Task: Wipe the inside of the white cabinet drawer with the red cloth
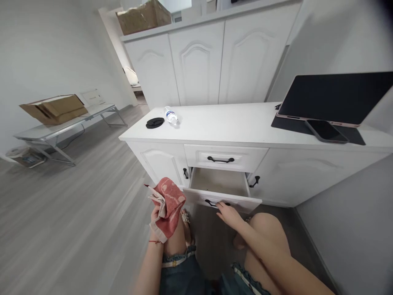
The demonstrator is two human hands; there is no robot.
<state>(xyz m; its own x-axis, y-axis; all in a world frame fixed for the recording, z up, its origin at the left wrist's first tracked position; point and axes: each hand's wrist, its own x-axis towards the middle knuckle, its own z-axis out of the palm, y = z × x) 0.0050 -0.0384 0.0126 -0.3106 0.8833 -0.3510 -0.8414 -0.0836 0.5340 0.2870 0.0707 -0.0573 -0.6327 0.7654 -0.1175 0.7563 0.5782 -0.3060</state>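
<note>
My left hand (155, 215) grips a folded red towel (172, 203) with a pale edge, held up over my left knee; the cloth covers most of the fingers. At the lower drawer (230, 197) of the white cabinet, which is pulled out, my right hand (227, 214) has its fingers hooked over the black drawer handle (211, 203). The inside of this drawer shows a bare, light bottom. Directly above it, the upper drawer (199, 157) is closed.
A plastic bottle (172, 116) lies on the countertop beside a black round object (155, 122). To the right are a tablet-like screen (334, 98) and a phone (326, 131). A cardboard box (61, 108) rests on a folding table (61, 129) at left. Cabinet doors flank the drawers.
</note>
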